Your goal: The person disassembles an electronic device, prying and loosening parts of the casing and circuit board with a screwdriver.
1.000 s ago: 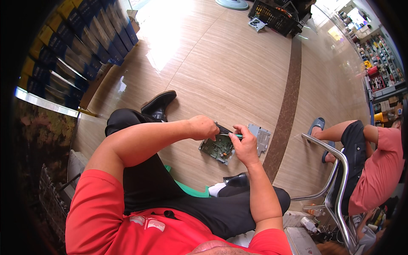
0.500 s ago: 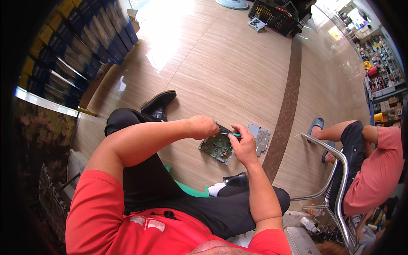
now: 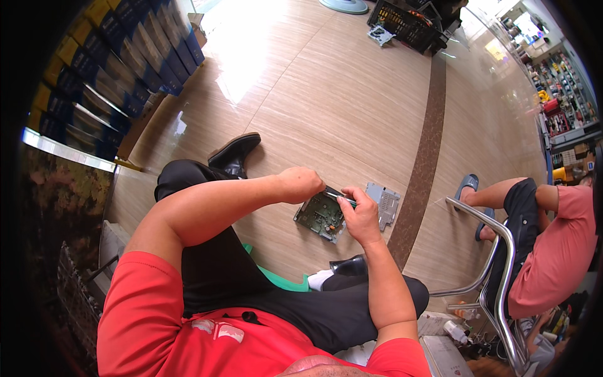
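Observation:
An opened electronic unit with a green circuit board (image 3: 320,217) in a dark frame is on the floor between my feet. Over its far-left edge my left hand (image 3: 301,185) is closed, and what its fingers grip is hidden. My right hand (image 3: 361,220) pinches a slim screwdriver-like tool (image 3: 350,202) with a green handle. Its thin metal shaft points left across the far part of the unit, toward my left fingers. Just right of the unit lies a flat grey metal cover plate (image 3: 384,202) with slots.
My black shoes (image 3: 235,156) flank the work. To the right, another person (image 3: 553,251) sits on a metal-framed chair (image 3: 504,251). Blue boxed goods (image 3: 119,56) stand at far left. A black crate (image 3: 405,26) and a small metal part (image 3: 380,35) lie at the back.
The tool has turned a little in my right fingers, showing less green. My left hand has shifted slightly up and to the right. The unit and plate stay in place.

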